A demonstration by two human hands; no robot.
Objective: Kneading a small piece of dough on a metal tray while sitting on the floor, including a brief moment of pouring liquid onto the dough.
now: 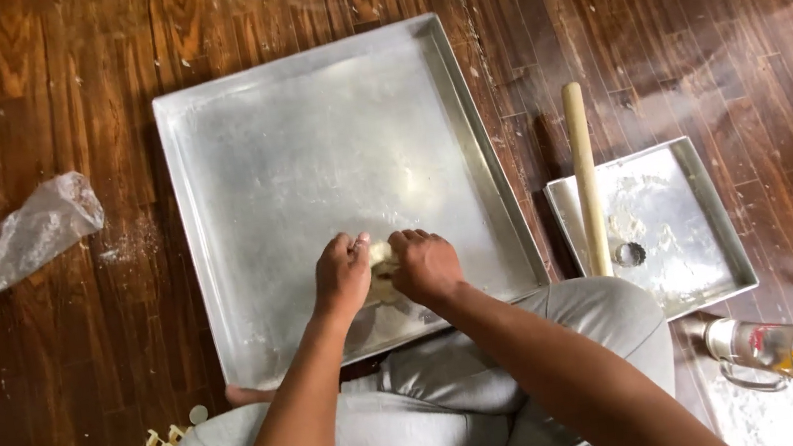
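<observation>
A small pale lump of dough (381,258) rests on the near part of a large square metal tray (306,143) on the wooden floor. My left hand (342,275) grips the lump from the left, and my right hand (425,265) closes on it from the right. The fingers of both hands cover most of the dough. My knees in grey trousers (419,402) sit just below the tray's near edge.
A smaller floured metal tray (708,215) lies to the right, with a wooden rolling pin (586,180) across its left edge and a round metal cutter (630,254) on it. A glass jug (775,353) lies on its side at lower right. A crumpled plastic bag (35,232) lies at left.
</observation>
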